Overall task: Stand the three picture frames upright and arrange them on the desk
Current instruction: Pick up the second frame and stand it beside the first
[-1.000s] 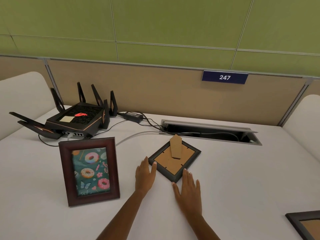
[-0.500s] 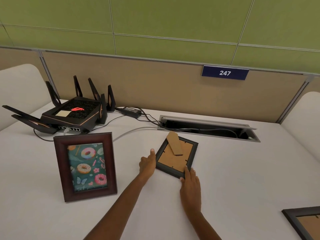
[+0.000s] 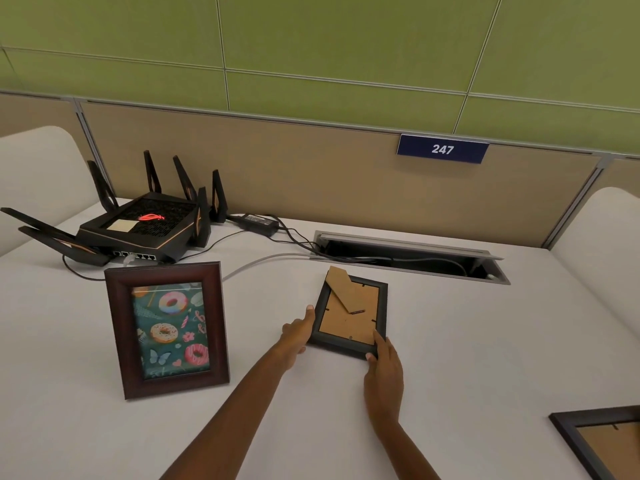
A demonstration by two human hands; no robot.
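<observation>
A small black picture frame (image 3: pixel 349 317) lies face down mid-desk, its brown cardboard back and easel flap showing. My left hand (image 3: pixel 298 336) presses against its left edge with the thumb along the side. My right hand (image 3: pixel 384 370) holds its near right corner, fingers on the rim. A dark brown frame (image 3: pixel 166 329) with a donut picture stands upright to the left. A third dark frame (image 3: pixel 602 441) lies face down at the bottom right, cut off by the view's edge.
A black router (image 3: pixel 138 226) with several antennas sits at the back left, cables (image 3: pixel 287 237) running into an open cable tray (image 3: pixel 408 258) in the desk. A beige partition with a "247" sign (image 3: pixel 442 149) backs the white desk (image 3: pixel 485 341).
Both hands went from flat on the desk beside the small black frame to gripping its sides. The frame has turned clockwise, from a diamond angle to nearly square with me.
</observation>
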